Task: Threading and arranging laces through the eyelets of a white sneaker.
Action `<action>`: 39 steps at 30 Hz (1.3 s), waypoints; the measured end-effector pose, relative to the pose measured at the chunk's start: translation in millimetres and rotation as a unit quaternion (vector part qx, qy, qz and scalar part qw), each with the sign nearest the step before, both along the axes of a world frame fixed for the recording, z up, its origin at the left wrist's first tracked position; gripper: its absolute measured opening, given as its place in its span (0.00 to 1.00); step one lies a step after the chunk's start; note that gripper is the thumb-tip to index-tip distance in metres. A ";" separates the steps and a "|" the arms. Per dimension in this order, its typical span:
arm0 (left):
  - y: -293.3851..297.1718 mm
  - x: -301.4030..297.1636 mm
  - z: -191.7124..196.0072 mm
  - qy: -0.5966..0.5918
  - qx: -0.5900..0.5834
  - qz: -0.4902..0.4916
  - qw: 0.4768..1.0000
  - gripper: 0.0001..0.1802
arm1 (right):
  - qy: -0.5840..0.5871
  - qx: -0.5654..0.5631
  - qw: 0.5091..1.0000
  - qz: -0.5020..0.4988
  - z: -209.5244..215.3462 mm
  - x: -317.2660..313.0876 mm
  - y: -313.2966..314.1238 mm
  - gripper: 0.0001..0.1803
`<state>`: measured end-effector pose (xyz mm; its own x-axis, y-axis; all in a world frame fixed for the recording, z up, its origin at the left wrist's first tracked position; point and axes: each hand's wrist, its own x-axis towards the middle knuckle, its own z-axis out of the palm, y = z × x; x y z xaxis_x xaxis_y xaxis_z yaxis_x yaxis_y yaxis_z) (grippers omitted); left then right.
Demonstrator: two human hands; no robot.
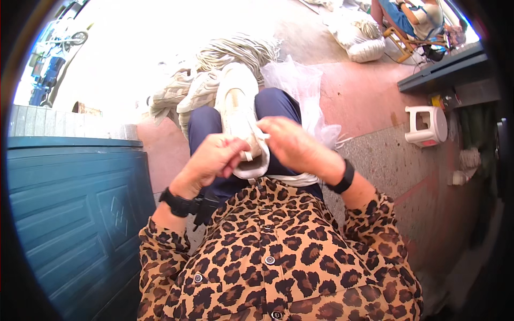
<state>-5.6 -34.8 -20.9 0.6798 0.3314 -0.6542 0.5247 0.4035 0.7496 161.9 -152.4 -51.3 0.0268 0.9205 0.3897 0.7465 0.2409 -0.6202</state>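
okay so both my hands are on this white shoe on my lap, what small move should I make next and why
Probably pull the heel tab back with the left hand while the right hand steadies the white shoe: both hands meet at its heel opening, and the shoe lies lengthwise on the lap.

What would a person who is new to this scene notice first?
At the centre, the left hand and right hand hold a white shoe over the lap. A leopard-print shirt fills the bottom, and a teal panelled door stands at the left.

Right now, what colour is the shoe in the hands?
The shoe is off-white or cream, held by both hands on the lap; the head view shows it.
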 end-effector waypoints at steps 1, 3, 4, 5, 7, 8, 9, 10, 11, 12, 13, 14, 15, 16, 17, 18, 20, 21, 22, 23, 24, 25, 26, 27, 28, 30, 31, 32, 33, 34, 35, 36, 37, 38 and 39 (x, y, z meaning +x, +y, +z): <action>-3.0 2.1 -0.9 0.019 0.018 -0.032 0.999 0.14 | 0.065 -0.037 0.997 0.023 0.8 -12.6 2.9 0.12; -5.9 1.4 -10.7 -0.010 0.047 -0.034 0.998 0.15 | 0.161 -0.122 0.975 0.091 3.0 -22.7 9.3 0.14; -1.3 1.2 -11.8 -0.012 0.051 -0.030 0.998 0.15 | 0.166 -0.113 0.977 0.076 -4.0 -22.8 12.3 0.13; 3.6 1.1 -11.3 0.010 0.045 -0.034 0.998 0.14 | 0.172 -0.103 0.978 0.061 -8.0 -20.7 15.8 0.12; 8.6 -1.8 -14.6 0.034 0.035 -0.032 0.998 0.14 | 0.146 -0.134 0.977 0.075 -0.1 -16.3 22.1 0.10; 12.9 -0.3 -18.3 0.026 0.048 -0.041 0.998 0.14 | 0.135 -0.143 0.978 0.075 0.0 -13.7 29.3 0.09; 16.2 1.6 -19.2 0.017 0.060 -0.053 0.997 0.15 | 0.124 -0.128 0.981 0.079 -8.8 -9.6 35.7 0.08; 22.6 4.8 -19.0 0.012 0.071 -0.058 0.996 0.13 | 0.141 -0.130 0.979 0.067 -13.8 -3.6 42.9 0.08; 26.2 6.5 -19.9 0.010 0.070 -0.058 0.996 0.13 | 0.159 -0.132 0.977 0.054 -18.0 1.5 49.1 0.08; 29.4 8.0 -21.8 -0.023 0.115 -0.009 0.993 0.12 | 0.167 -0.136 0.977 0.003 -22.6 4.9 55.2 0.08; 32.9 9.9 -25.0 -0.058 0.160 0.040 0.985 0.11 | 0.183 -0.164 0.969 -0.026 -29.0 10.6 60.9 0.09; 42.1 7.9 -43.9 -0.062 0.203 0.045 0.976 0.11 | 0.167 -0.158 0.972 -0.050 -39.1 14.4 63.1 0.09; 45.4 8.8 -47.8 -0.063 0.201 0.045 0.976 0.11 | 0.152 -0.152 0.974 -0.074 -45.1 16.1 65.0 0.09; 47.9 9.8 -51.1 -0.056 0.302 0.018 0.951 0.12 | 0.151 -0.153 0.974 -0.075 -50.6 17.2 66.3 0.09; 49.6 11.5 -53.9 -0.049 0.400 -0.010 0.915 0.13 | 0.144 -0.160 0.974 -0.076 -56.1 18.1 67.6 0.09; 50.5 12.8 -57.9 -0.049 0.398 -0.011 0.916 0.13 | 0.138 -0.168 0.973 -0.077 -56.5 16.9 69.1 0.09; 50.5 17.1 -64.4 -0.032 0.470 -0.059 0.880 0.15 | 0.116 -0.182 0.973 -0.076 -55.0 17.1 69.5 0.09; 50.0 18.3 -65.3 -0.031 0.469 -0.060 0.881 0.15 | 0.095 -0.194 0.974 -0.073 -52.6 16.3 70.0 0.10; 49.4 19.4 -66.0 -0.032 0.469 -0.054 0.881 0.15 | 0.095 -0.195 0.974 -0.073 -50.6 15.8 70.9 0.10; 49.6 19.4 -66.4 -0.033 0.469 -0.047 0.881 0.16 | 0.080 -0.184 0.977 -0.066 -48.5 15.2 72.1 0.10; 48.4 18.9 -66.7 -0.032 0.468 -0.047 0.882 0.16 | 0.064 -0.175 0.981 -0.060 -46.5 14.9 71.0 0.10; 47.3 18.2 -66.6 -0.041 0.455 -0.036 0.889 0.16 | 0.064 -0.175 0.981 -0.060 -44.6 14.9 70.7 0.10; 46.3 17.3 -66.4 -0.050 0.442 -0.024 0.895 0.17 | 0.043 -0.172 0.983 -0.056 -42.9 15.5 71.2 0.10; 46.5 17.5 -66.8 -0.049 0.441 -0.026 0.896 0.17 | 0.024 -0.169 0.984 -0.054 -42.2 16.6 73.0 0.09; 46.5 17.6 -67.0 -0.051 0.444 -0.025 0.894 0.17 | 0.025 -0.169 0.984 -0.054 -41.4 17.1 74.9 0.09; 46.1 17.3 -67.8 -0.053 0.446 -0.026 0.893 0.17 | -0.055 -0.206 0.977 -0.024 -40.4 16.0 78.6 0.08; 45.7 17.0 -68.4 -0.051 0.459 -0.027 0.887 0.17 | -0.054 -0.206 0.977 -0.024 -42.5 15.0 80.8 0.08; 45.0 16.5 -68.9 -0.049 0.471 -0.029 0.880 0.16 | -0.078 -0.214 0.974 -0.008 -46.2 13.9 84.0 0.09; 45.3 16.6 -67.5 -0.049 0.471 -0.029 0.880 0.16 | -0.102 -0.221 0.970 0.008 -47.1 13.8 88.9 0.09; 45.6 16.7 -65.1 -0.042 0.475 -0.035 0.878 0.16 | -0.102 -0.220 0.970 0.007 -47.3 14.5 94.4 0.09; 45.9 16.7 -63.7 -0.034 0.479 -0.040 0.876 0.16 | -0.008 -0.274 0.962 0.005 -47.1 15.2 100.0 0.09; 47.3 16.0 -63.7 -0.034 0.481 -0.040 0.875 0.16 | 0.085 -0.323 0.943 0.005 -46.4 15.7 104.3 0.09; 48.3 14.9 -64.4 -0.031 0.478 -0.038 0.877 0.16 | 0.085 -0.322 0.943 0.006 -46.8 17.3 103.7 0.09; 49.0 14.1 -64.5 -0.029 0.476 -0.036 0.878 0.16 | 0.162 -0.334 0.928 0.014 -48.2 20.2 100.5 0.09; 48.9 13.7 -64.8 -0.029 0.476 -0.036 0.878 0.16 | 0.239 -0.345 0.907 0.022 -47.5 21.7 97.0 0.09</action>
<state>8.0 14.1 -85.7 0.7445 0.6641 -0.0680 0.4736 -0.4536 0.7550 183.6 -55.4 -98.9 -0.0012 0.9451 -0.3266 0.3521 -0.3053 -0.8848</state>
